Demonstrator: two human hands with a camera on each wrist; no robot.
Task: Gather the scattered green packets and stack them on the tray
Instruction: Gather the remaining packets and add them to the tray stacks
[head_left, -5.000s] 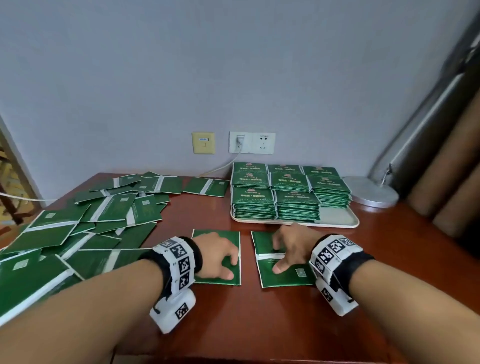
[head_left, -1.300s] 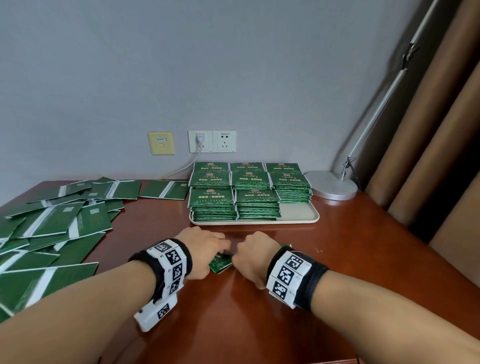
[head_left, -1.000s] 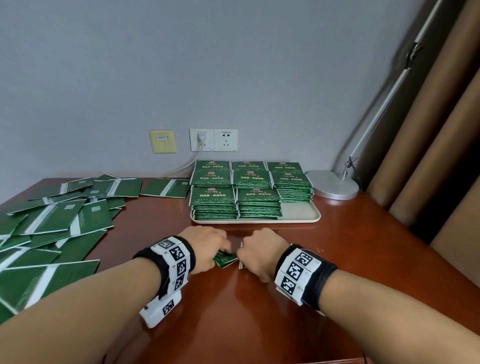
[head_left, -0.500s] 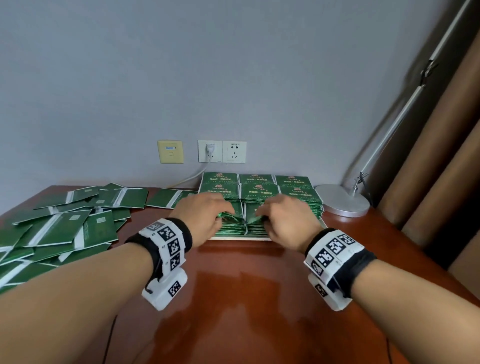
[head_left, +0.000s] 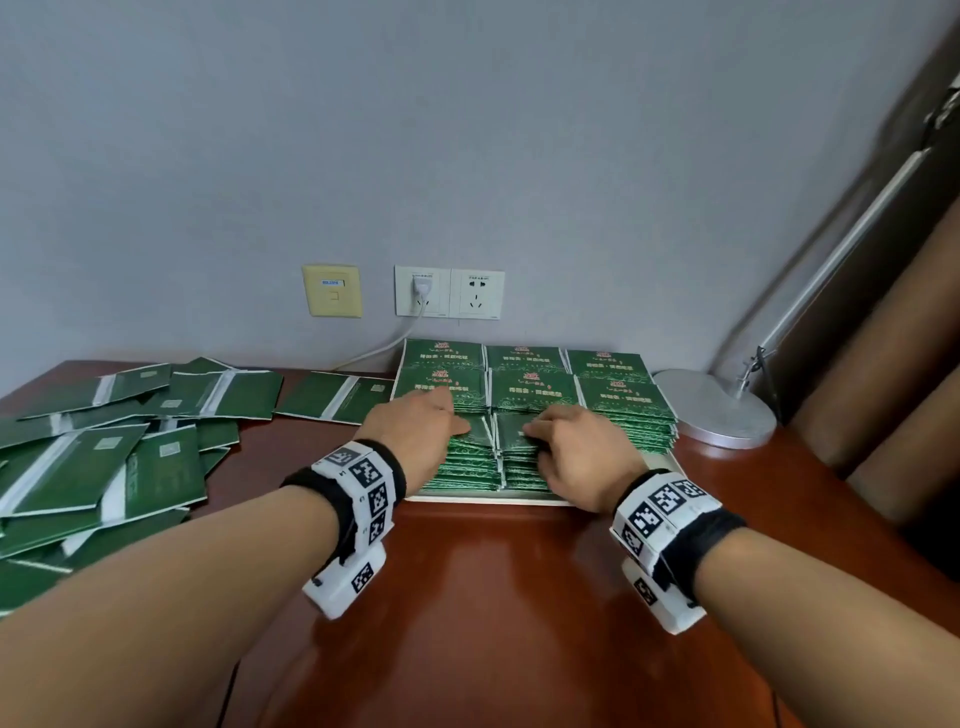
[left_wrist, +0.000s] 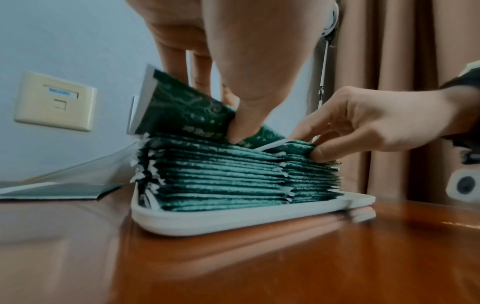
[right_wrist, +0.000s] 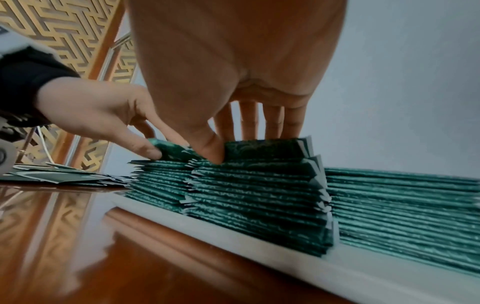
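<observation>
left hand (left_wrist: 233, 67): pinches tilted green packet (left_wrist: 182, 109) above tray (left_wrist: 207, 224) stack | right hand (right_wrist: 233, 72): thumb and fingers clamp packet (right_wrist: 262, 149) on stack top

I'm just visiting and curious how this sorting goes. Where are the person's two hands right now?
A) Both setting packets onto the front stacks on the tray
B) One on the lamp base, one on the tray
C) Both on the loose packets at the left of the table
A: the left hand and the right hand each pinch a green packet atop the front stacks on the white tray.
</observation>
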